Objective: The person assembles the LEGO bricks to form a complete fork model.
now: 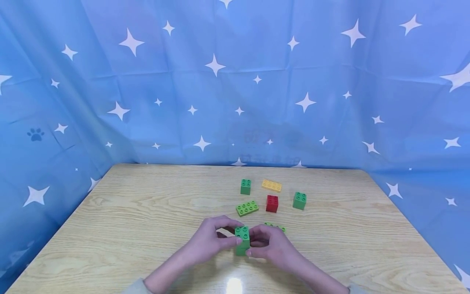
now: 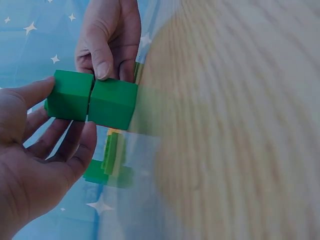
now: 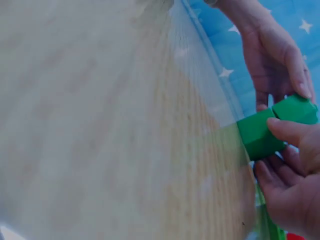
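Note:
Two green toy building bricks stand one on top of the other near the table's front, a thin dark seam between them in the left wrist view. My left hand (image 1: 213, 241) holds the upper brick (image 1: 242, 233), thumb on its near side and fingers behind. From the right, my right hand (image 1: 273, 247) grips the lower brick (image 1: 241, 251), its thumb near the seam. Both bricks, the upper brick (image 2: 70, 95) and the lower brick (image 2: 114, 105), show smooth sides in the left wrist view. In the right wrist view, the lower brick (image 3: 259, 134) sits close over the tabletop.
Beyond the hands on the wooden table (image 1: 147, 216) lie a light green flat brick (image 1: 247, 208), a red brick (image 1: 272, 203), a yellow flat brick (image 1: 271, 185), and green bricks (image 1: 245, 186) (image 1: 299, 200). Another light green brick (image 1: 275, 226) is partly hidden behind my right hand.

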Motion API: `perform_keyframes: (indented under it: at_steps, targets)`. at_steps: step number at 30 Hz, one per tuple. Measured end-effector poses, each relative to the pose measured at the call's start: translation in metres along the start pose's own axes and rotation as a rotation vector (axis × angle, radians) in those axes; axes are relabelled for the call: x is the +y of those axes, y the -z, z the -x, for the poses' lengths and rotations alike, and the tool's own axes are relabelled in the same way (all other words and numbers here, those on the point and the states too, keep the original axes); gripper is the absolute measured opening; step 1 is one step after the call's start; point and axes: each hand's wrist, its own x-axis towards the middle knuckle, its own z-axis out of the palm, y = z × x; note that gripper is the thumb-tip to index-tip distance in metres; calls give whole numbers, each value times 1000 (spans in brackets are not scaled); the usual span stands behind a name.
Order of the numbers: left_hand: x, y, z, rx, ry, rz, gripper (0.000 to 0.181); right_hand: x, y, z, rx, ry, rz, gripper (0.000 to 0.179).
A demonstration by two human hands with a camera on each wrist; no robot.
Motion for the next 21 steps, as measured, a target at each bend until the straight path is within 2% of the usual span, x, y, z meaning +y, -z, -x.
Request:
perform_keyframes:
  at_steps: [5,9,21]
  targets:
    - [-1,-2,-1,18,21,64,30,2,-2,1,9,-12,-42,43]
    - [0,-2,-2,14,19,86,30,2,-2,2,23,-24,-28,42]
    - [0,1,-2,-16,4,38,28,7,-4,1,50,-8,-2,43]
